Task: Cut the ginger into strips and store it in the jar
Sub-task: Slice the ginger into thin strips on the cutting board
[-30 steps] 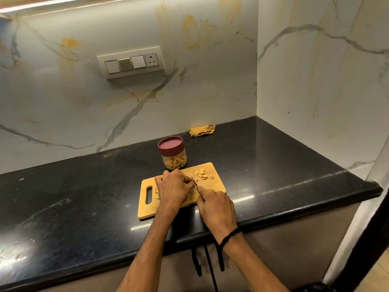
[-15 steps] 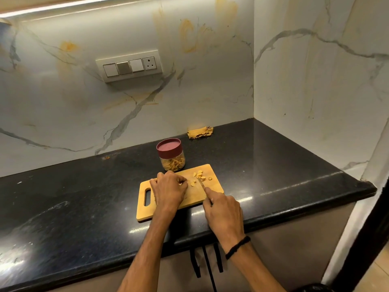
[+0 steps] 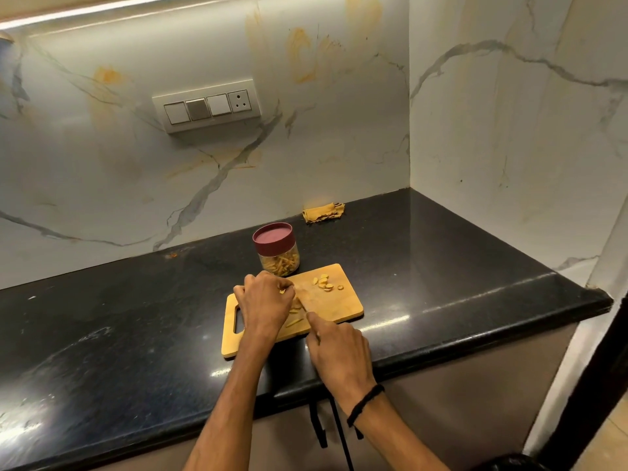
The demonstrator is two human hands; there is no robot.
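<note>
Both forearms reach in from the bottom edge. A black band (image 3: 365, 401) circles the right wrist, and black straps (image 3: 319, 426) hang below the front edge of the counter (image 3: 102, 334).

The right hand (image 3: 339, 348) lies over the near edge of the board (image 3: 343, 300). Its fingers are curled round the handle of a knife (image 3: 303, 300), and the index finger stretches forward along the top. The handle is hidden in the fist. The blade shows only as a pale blur running up and left across the board towards the other hand.

The left hand (image 3: 266, 300) rests on the middle of the board, knuckles up and fingers curled down. Its tips pinch a ginger piece (image 3: 282, 291), of which only a small yellow bit shows.

Between the two hands a few cut strips (image 3: 295, 322) lie loose on the wood. Near the board's far right corner sits a small heap of slices (image 3: 324, 283), apart from both hands. The board's handle slot is at its left end, partly covered by the left wrist.

Just behind the board stands the jar (image 3: 279, 256), upright, touching or nearly touching the far edge. Its maroon lid (image 3: 273, 237) is on, and yellow strips fill the lower part of the clear body.

Farther back, by the corner, a crumpled yellow cloth (image 3: 324, 212) lies against the wall (image 3: 102, 198). A switch panel (image 3: 207, 105) is mounted higher on that marble wall.
</note>
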